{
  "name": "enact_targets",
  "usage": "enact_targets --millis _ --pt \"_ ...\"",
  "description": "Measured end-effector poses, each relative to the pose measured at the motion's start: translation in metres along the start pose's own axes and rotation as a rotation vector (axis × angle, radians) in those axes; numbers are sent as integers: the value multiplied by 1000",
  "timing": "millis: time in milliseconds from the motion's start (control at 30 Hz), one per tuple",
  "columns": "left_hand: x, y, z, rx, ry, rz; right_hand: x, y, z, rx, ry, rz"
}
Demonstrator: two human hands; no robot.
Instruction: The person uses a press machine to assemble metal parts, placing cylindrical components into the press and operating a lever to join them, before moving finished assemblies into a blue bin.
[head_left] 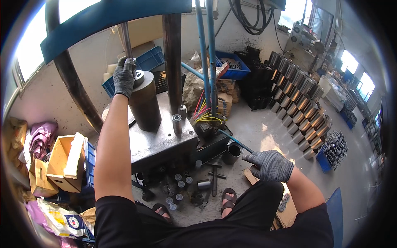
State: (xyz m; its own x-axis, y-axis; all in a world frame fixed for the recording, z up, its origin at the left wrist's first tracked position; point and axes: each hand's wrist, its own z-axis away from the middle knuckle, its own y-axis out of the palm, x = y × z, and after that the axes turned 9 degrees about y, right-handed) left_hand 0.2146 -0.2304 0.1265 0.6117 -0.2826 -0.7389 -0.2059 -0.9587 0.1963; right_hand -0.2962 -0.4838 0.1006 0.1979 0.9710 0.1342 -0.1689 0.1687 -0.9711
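Note:
My left hand (125,77), in a grey knit glove, is curled round the side of a round metal part (139,76) on top of a thick dark steel cylinder (145,105). A slim metal rod (126,39) comes down from above onto that part. The cylinder stands upright on a grey metal block of a press (165,140). My right hand (273,166), gloved alike, is closed round the end of a blue lever (235,140) that slants down from the press. Two small metal sleeves (177,124) stand at the block's right corner.
Several small cylindrical parts (179,197), a hammer (214,182) and an open metal tube (233,153) are on the floor by my feet. Stacked metal cylinders (297,95) rise at right. Cardboard boxes (66,161) stand at left; blue crates (237,68) sit behind the press.

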Motion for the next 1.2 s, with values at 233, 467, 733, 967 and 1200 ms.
enact_targets --millis 233,467,733,967,1200 --pt "7 -7 -4 42 -12 -37 -1 24 10 -3 -35 52" --pt "5 -4 -4 -8 -51 57 1 23 7 8 -31 84" --pt "3 -6 -6 19 -97 110 -4 6 0 -73 9 7" --pt "3 -8 -6 34 -104 106 -7 10 1 37 3 8" --pt "7 -9 -8 45 -103 96 -7 8 0 105 -11 57"
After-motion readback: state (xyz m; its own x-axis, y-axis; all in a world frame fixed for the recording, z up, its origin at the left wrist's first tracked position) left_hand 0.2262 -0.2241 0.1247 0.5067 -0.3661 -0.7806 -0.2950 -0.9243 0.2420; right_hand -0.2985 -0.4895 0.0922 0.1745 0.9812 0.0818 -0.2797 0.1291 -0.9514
